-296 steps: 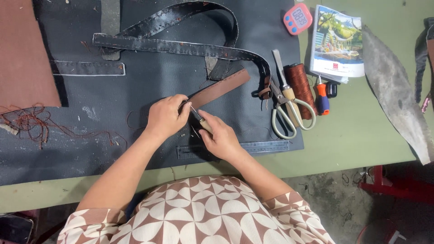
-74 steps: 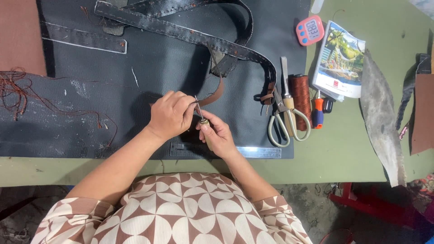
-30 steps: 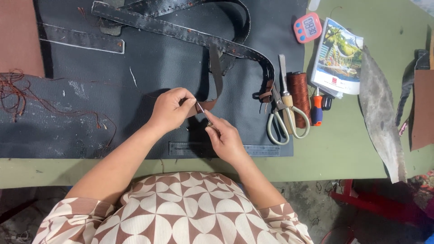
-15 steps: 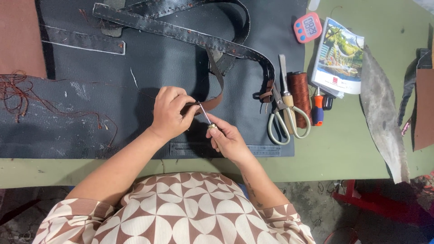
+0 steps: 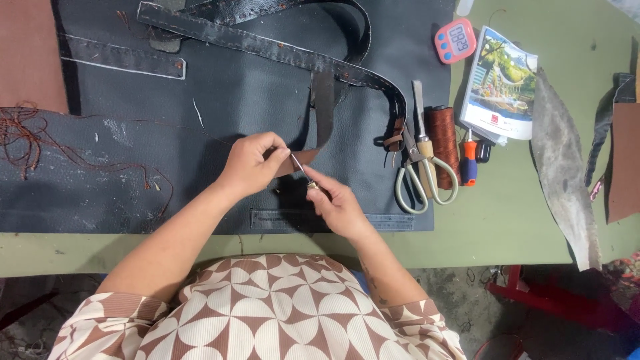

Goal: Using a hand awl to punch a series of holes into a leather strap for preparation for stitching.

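Big dark mat [image 5: 220, 100] covers most of the green table [image 5: 507, 220]; long black stitched straps [image 5: 280, 50] lie across its top. Work sits mid-mat: brown leather strip [image 5: 320, 127] runs down from the straps and bends toward my hands.

Left hand [image 5: 250, 163] is pinched closed on the strip's lower end. Right hand [image 5: 337, 203] is clenched round a thin pointed tool [image 5: 300, 170], tip angled up to the strip right by the left fingertips.

My read: piercing or stitching the strip end. Next move needs the left hand's pinch steady and the tip pushed straight, clear of the fingertips.

Off to the right, untouched: scissors [image 5: 423, 173], thread spool [image 5: 443, 133], small orange-handled tool [image 5: 469, 163], booklet [image 5: 500, 87], pink timer [image 5: 455, 40]. Loose brown thread [image 5: 27, 133] at left.

Hard to see: the contact point is hidden under the left fingers; can't tell awl from needle, or whether thread is attached. Tool handle is buried in the right fist. Strap ends are cut off at the frame top.
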